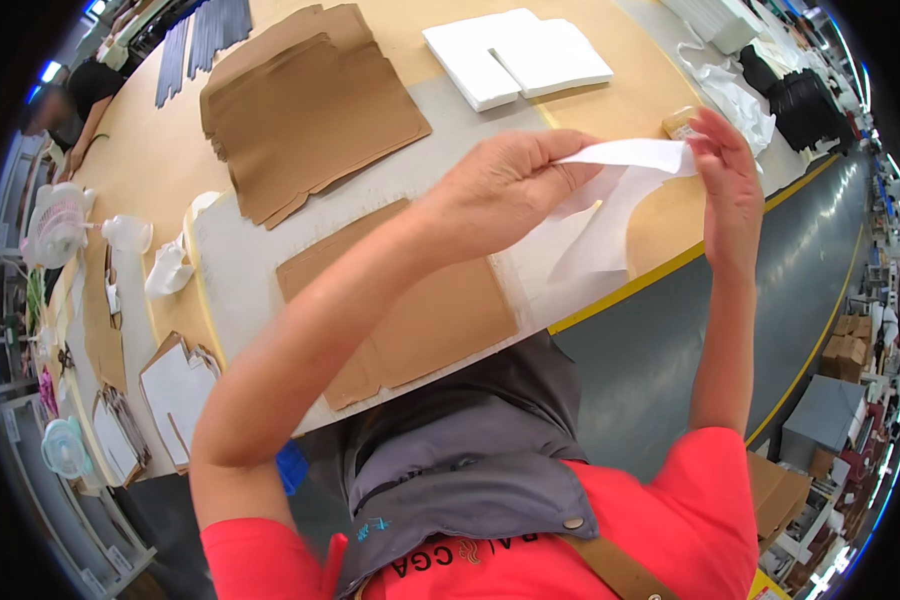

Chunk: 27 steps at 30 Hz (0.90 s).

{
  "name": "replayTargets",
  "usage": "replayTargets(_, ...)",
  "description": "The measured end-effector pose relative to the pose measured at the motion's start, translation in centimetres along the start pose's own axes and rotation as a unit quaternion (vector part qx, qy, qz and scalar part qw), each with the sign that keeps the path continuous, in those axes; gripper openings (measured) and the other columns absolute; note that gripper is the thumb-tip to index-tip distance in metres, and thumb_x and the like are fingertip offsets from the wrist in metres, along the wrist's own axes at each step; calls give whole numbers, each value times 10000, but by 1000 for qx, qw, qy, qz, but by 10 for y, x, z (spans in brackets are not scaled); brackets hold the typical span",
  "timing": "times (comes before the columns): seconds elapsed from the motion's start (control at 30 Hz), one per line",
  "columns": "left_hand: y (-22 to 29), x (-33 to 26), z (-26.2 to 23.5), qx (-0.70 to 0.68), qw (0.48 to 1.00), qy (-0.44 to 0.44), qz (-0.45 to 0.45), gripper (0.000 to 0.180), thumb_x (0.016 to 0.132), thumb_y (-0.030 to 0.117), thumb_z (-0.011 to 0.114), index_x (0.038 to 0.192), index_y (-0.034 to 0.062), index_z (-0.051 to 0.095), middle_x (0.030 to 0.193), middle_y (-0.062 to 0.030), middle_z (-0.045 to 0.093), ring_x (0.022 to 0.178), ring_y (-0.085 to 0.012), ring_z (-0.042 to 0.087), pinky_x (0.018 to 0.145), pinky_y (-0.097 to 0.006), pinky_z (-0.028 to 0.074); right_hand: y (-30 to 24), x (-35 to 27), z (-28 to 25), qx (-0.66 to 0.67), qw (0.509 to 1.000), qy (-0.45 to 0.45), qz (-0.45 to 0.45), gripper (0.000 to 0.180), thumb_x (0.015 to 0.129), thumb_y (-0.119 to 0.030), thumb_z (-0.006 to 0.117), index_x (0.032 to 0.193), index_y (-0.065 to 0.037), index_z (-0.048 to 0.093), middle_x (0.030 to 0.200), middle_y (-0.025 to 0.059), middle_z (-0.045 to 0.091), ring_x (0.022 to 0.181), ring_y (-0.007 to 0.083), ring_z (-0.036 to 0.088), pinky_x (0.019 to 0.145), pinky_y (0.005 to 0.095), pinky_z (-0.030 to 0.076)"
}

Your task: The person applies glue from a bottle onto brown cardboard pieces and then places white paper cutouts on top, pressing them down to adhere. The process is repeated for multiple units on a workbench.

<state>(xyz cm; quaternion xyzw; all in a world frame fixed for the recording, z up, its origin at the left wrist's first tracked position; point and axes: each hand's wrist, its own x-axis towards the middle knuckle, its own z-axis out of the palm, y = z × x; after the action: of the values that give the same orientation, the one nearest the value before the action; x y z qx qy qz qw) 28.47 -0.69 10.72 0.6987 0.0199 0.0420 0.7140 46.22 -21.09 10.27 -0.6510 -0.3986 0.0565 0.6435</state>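
My left hand [505, 190] is closed, pinching one end of a thin white sheet [630, 153] between thumb and fingers. At the sheet's other end, the raised fingers of my right hand [727, 185] are pressed together on its edge. A part of the sheet hangs limp and slightly see-through below, over the table's yellow front edge. Under my left forearm lies a flat brown cardboard piece [445, 315], partly covered by the arm. Close behind my right hand sits a small yellowish roll [679, 123], mostly hidden by the fingers.
Stacked brown cardboard [310, 120] and white foam-like pieces [520, 55] lie farther back on the table. Dark strips [205, 40] are at the far left. A pink fan [55, 225] and clipboards [178, 392] are on the left. Another person [75, 100] leans over the table's far left.
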Motion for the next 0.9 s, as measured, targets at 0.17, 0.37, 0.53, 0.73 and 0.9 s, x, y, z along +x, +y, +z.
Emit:
replayTargets(0.17,64,-53,-20,-4,1000,29,-2,357,1035,261,571,1294,24,634,1048,-10,701,904,-63,645,792,-238,522,29,-44,14,145,981,-40,118,828,928,-551,642,1501,-33,343,1473,94,454,1349,206,423,1144,410,310)
replayTargets(0.37,98,-114,-36,-16,991,130,-11,334,1012,277,618,1234,33,670,1054,-41,726,909,-107,703,777,-279,579,62,-78,81,440,837,-93,313,950,876,-614,651,1522,-20,286,1508,170,416,1395,369,397,1161,512,339)
replayTargets(0.53,78,-181,-42,-93,968,225,-64,390,1053,305,534,1320,28,600,1038,-36,701,872,-95,673,763,-266,551,-19,-92,120,343,838,-157,395,580,903,-256,745,1364,-1,501,1278,113,620,1168,219,602,1027,390,471)
replayTargets(0.73,-1,-250,-21,-353,866,324,-144,452,1060,255,506,1457,51,434,1243,-107,639,1045,-232,680,887,-425,587,-38,-117,140,248,836,-175,458,280,942,-135,695,1173,21,672,1078,67,715,947,121,669,830,284,535)
replayTargets(0.9,-32,-257,-7,-410,820,372,-149,433,1057,237,511,1446,63,432,1285,-108,602,1132,-246,641,939,-483,577,-33,-126,142,165,854,-216,444,282,960,-152,680,1170,35,661,1059,71,711,925,116,658,815,283,538)
